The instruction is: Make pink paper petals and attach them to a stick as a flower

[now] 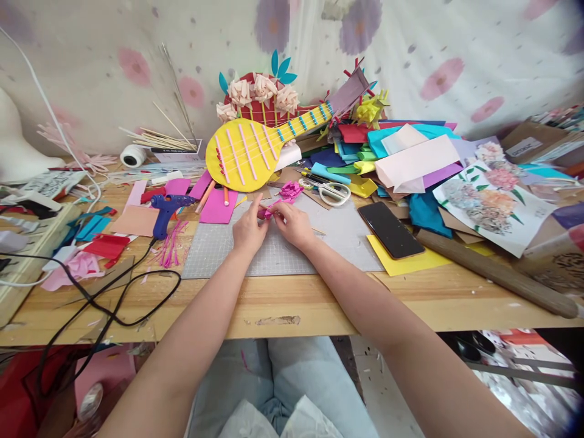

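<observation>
Over the grey cutting mat (214, 252), both of my hands meet at a small piece of magenta crepe paper (268, 213). My left hand (249, 230) pinches the paper's left side with thumb and fingertips. My right hand (292, 225) is closed around a thin wooden stick (319, 231), whose end sticks out to the right below the palm; its fingertips also touch the paper. Just beyond the fingers lies a crumpled magenta paper flower (291, 191). White-handled scissors (334, 193) rest to the right of it.
A yellow toy lute (244, 155) leans at the back. Left are a blue glue gun (166, 213) with a looping black cable, magenta sheets (219, 208) and paper scraps. Right are a phone (391, 230) on yellow paper, a wooden rod (497, 271) and piled coloured paper (415, 159).
</observation>
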Demonstrator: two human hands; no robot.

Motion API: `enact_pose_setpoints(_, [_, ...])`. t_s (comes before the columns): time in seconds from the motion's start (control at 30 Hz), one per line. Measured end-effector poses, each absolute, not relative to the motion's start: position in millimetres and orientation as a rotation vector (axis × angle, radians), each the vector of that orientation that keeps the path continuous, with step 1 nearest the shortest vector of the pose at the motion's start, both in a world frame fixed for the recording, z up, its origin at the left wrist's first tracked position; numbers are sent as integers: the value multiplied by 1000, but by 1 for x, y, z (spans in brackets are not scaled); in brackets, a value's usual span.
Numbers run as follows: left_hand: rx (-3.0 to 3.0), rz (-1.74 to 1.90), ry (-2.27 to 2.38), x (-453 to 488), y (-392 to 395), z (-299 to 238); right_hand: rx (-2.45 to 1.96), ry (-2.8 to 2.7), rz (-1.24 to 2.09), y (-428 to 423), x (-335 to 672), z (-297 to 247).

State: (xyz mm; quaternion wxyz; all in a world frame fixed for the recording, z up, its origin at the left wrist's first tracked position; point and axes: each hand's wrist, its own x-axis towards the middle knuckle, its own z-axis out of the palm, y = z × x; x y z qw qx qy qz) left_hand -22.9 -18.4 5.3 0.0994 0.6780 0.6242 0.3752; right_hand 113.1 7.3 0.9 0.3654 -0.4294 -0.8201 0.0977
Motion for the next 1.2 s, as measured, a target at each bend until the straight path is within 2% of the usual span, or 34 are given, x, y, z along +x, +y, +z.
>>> enact_pose_setpoints(0.5, [2049,1228,1578,-23,-18,3,-1096,-2070,254,5,117,4])
enact_pose_setpoints(1.2, [2128,1291,1489,-25,-17,0,-1100,-2084,276,3,118,7])
